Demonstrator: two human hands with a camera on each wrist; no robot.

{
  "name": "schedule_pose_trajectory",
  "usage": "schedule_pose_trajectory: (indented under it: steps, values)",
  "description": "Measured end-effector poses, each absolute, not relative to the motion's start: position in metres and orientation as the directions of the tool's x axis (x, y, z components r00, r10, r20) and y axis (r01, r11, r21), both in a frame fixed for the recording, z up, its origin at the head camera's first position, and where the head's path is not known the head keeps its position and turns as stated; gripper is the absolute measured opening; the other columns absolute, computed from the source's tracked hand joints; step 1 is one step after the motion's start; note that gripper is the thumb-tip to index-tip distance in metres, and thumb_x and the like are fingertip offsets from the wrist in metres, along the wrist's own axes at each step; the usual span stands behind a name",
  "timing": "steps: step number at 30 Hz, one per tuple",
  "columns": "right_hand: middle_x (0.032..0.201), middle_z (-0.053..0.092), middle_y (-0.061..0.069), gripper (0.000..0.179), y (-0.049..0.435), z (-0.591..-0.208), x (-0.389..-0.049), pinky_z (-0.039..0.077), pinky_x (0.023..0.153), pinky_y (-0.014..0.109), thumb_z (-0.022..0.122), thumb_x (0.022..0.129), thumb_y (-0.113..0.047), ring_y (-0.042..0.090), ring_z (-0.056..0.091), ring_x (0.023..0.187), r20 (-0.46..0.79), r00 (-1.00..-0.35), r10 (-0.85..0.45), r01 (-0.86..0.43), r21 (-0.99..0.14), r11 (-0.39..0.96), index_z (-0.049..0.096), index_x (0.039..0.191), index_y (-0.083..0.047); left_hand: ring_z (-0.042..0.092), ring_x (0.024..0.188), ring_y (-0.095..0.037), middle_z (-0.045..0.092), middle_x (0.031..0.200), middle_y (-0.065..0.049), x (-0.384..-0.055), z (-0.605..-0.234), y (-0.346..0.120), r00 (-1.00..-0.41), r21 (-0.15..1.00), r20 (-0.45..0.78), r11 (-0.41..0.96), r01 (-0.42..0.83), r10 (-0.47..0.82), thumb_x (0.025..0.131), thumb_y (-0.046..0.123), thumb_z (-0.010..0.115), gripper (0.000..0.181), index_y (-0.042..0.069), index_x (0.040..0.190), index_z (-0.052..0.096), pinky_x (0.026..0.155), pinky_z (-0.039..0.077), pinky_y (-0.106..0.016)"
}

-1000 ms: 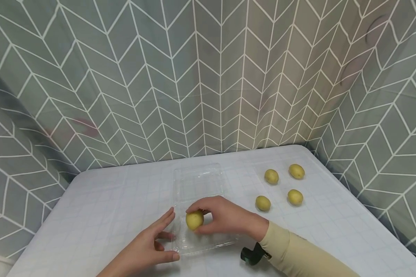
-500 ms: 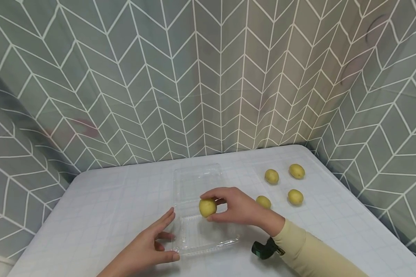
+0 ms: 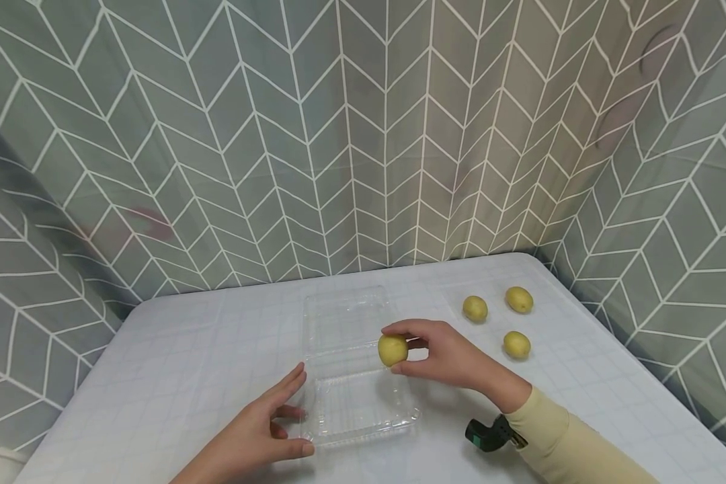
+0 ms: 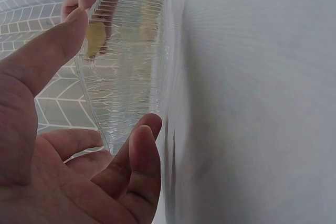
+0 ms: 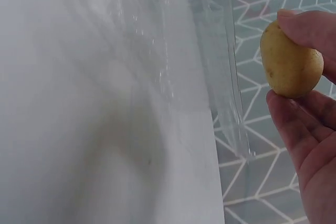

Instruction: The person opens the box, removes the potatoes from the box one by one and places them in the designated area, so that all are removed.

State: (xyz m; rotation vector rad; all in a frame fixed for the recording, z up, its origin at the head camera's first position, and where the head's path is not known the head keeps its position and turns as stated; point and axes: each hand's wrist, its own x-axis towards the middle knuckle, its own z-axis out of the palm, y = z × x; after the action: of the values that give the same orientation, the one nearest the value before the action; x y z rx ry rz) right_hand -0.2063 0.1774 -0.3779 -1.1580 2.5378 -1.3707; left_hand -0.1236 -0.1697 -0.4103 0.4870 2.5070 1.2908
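Note:
My right hand pinches a small yellow potato between thumb and fingers, above the right side of a clear plastic clamshell box. In the right wrist view, the potato sits apart from the box wall. The box lies with its lid folded back, away from me. My left hand rests at the box's left side, thumb near the front corner and fingers spread along the edge. In the left wrist view, thumb and fingertips are right at the ribbed wall of the box.
Several more potatoes lie at the right of the table: one potato, another potato and a nearer potato. A black wrist camera hangs under the right sleeve. A patterned curtain surrounds the white table.
My right hand has lifted the potato from over the box's tray and carried it right and away from me. One loose potato is now hidden behind that hand. The left hand stays put.

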Motion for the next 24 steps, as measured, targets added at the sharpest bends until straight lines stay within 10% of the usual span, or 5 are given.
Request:
schedule_pose_trajectory:
  steps: [24]
  values:
    - [0.128,0.062,0.003,0.053,0.242,-0.383,-0.207,0.049,0.094,0.042,0.081,0.085,-0.023,0.025,0.063,0.110,0.268,-0.849,-0.456,-0.473,-0.772,0.426,0.061,0.132,-0.010,0.060,0.109,-0.012,0.016,0.164,0.001,-0.124,-0.412,-0.170,-0.906,0.819,-0.091,0.548,0.169,0.414,0.076,0.040,0.086,0.104,0.013,0.157,0.027,0.074,0.051,-0.025]
